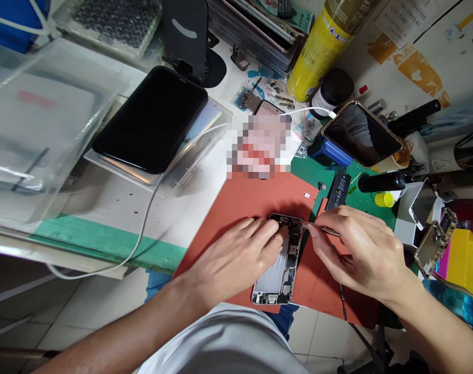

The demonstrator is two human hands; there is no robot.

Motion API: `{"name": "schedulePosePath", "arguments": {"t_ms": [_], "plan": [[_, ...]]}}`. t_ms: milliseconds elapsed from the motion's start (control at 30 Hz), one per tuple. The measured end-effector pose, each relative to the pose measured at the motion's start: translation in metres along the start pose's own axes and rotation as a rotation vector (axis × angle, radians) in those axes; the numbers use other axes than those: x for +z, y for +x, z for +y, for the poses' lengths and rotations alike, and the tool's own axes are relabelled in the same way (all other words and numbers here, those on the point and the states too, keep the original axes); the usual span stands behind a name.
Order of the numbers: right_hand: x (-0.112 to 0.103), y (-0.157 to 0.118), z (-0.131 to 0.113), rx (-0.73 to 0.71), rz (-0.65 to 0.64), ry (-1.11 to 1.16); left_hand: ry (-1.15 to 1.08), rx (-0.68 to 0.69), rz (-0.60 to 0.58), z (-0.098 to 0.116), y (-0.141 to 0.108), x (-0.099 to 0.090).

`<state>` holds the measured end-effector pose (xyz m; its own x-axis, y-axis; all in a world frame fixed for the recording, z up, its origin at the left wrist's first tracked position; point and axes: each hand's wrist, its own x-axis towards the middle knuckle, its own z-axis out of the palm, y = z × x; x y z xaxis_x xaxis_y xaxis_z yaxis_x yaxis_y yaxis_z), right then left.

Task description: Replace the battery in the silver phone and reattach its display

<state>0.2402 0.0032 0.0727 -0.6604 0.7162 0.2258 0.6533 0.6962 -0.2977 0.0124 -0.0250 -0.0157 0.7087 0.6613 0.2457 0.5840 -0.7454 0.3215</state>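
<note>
An opened phone (273,278), its back off and its circuit board showing along the right side, lies on the orange mat (228,223). Over its upper left part rests my left hand (246,249), fingers curled and pressing on the frame and inner parts. Those fingertips partly cover the inside. My right hand (353,254) pinches a slim metal tool (327,229), whose tip reaches the phone's upper right edge. Whether the tool is a screwdriver or a pry pick I cannot tell. Just beyond that hand lies a black phone battery (338,191).
A large black phone (152,119) sits on a clear case at left, a white cable (145,223) running below it. Another phone (363,132) leans at the right near a yellow spray can (314,57). Phone frames (434,241) crowd the right edge.
</note>
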Motion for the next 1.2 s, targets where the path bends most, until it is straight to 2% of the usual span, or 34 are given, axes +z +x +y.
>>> {"name": "schedulePosePath", "arguments": {"t_ms": [200, 433, 700, 1200], "plan": [[0.0008, 0.0003, 0.0005, -0.038, 0.021, -0.085, -0.015, 0.001, -0.001, -0.0004, -0.0009, 0.0004], [0.0007, 0.0003, 0.0009, -0.006, 0.004, 0.005, -0.005, 0.003, -0.008, -0.0001, -0.0007, -0.001], [0.0023, 0.0011, -0.0003, -0.023, 0.046, -0.093, -0.018, 0.0, -0.038, -0.0006, -0.0009, -0.001], [0.0056, -0.0018, 0.0003, -0.022, 0.058, -0.125, -0.014, 0.001, -0.024, -0.0002, -0.0014, -0.0007]]}}
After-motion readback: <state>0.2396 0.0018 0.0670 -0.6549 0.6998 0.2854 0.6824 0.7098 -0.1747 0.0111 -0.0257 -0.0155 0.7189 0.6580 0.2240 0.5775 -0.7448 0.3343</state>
